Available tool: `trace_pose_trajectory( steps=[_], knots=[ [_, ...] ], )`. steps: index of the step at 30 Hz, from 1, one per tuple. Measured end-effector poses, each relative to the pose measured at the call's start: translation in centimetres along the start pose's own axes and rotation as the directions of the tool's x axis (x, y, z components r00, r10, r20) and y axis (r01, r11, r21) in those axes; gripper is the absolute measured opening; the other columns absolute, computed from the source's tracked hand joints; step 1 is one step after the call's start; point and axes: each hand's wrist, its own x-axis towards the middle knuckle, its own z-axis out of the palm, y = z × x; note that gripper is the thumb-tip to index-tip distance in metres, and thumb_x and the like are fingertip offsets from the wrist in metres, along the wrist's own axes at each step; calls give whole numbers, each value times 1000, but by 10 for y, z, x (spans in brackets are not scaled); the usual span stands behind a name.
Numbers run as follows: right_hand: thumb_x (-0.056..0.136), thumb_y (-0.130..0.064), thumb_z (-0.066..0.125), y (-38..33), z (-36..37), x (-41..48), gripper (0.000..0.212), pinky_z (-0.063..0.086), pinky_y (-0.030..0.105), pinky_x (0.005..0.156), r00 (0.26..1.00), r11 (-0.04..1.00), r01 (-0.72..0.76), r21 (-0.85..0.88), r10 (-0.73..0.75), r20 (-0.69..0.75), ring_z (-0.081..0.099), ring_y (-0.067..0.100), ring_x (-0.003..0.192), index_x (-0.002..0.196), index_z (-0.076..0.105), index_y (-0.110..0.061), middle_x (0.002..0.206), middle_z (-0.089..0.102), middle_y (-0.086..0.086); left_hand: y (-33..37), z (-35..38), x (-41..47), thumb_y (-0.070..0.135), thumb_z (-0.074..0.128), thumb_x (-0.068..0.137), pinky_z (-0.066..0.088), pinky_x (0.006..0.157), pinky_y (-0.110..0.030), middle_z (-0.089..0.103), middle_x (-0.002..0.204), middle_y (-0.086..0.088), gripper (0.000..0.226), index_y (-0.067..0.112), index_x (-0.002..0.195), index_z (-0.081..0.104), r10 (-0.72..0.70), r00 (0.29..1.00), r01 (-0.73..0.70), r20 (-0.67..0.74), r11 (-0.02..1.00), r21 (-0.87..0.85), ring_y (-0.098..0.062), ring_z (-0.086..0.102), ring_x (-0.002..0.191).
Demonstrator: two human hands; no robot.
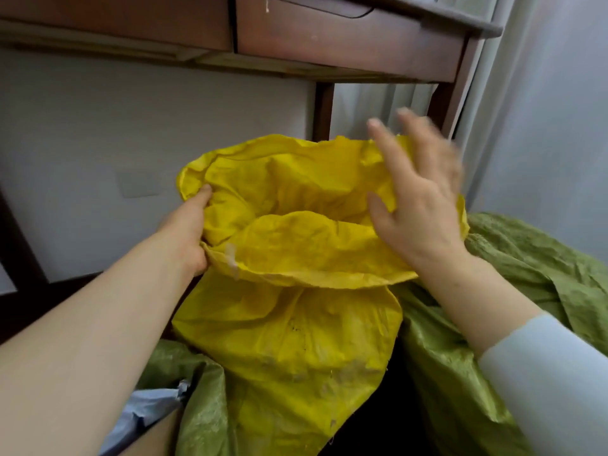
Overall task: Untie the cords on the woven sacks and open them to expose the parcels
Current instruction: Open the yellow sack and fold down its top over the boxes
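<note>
A yellow woven sack (289,340) stands upright in the middle, its mouth spread wide and its rim folded outward. My left hand (187,230) grips the left side of that rim, thumb on the inside. My right hand (418,195) hovers over the right side of the mouth with fingers spread and straight, blurred by motion. No cord shows on the yellow sack. The inside of the mouth shows only yellow fabric; no parcels are visible there.
Green woven sacks lie on the right (533,274) and at the lower left (194,390). A pale blue parcel (144,413) peeks out at the bottom left. A dark wooden desk with drawers (345,37) overhangs the sacks, beside a grey curtain (543,126).
</note>
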Motion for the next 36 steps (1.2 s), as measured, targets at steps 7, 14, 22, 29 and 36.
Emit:
trace_pose_trajectory(
  steps=[7,14,22,29,36],
  knots=[
    [90,-34,56,-22,47,43,78,-4,60,112,782,915,377,-142,-232,578,-4,31,146,145,1,-46,159,-4,0,-9,9,0,48,52,88,57,58,-39,71,100,-13,39,21,114,63,-42,976,18,212,994,112,-30,69,83],
    [92,-2,44,-6,41,59,45,28,39,108,656,995,40,89,-94,749,48,22,123,128,56,-27,131,57,-1,-1,-23,-5,45,62,82,55,44,-38,72,69,-12,42,8,102,63,-167,962,86,218,937,339,-24,68,52],
    [86,-10,51,11,38,60,21,56,41,81,633,812,-570,125,336,698,64,31,94,97,68,-4,108,66,21,-4,-35,18,33,66,70,40,104,-39,56,130,-14,60,13,126,56,361,929,-212,79,344,915,-31,51,120],
    [86,-31,58,-13,26,64,33,48,29,84,727,934,-338,116,181,663,58,22,104,116,62,-15,116,62,6,-13,51,-21,46,58,85,42,81,-31,64,96,-6,26,22,82,63,294,758,-649,582,250,719,-30,57,110],
    [75,-66,56,-27,23,-21,119,11,73,103,734,880,149,-450,206,647,-22,42,140,137,-37,-22,148,-35,20,-15,62,2,38,40,97,43,81,-43,58,110,-36,56,-15,98,58,394,843,-506,366,349,789,-44,55,104]
  ],
)
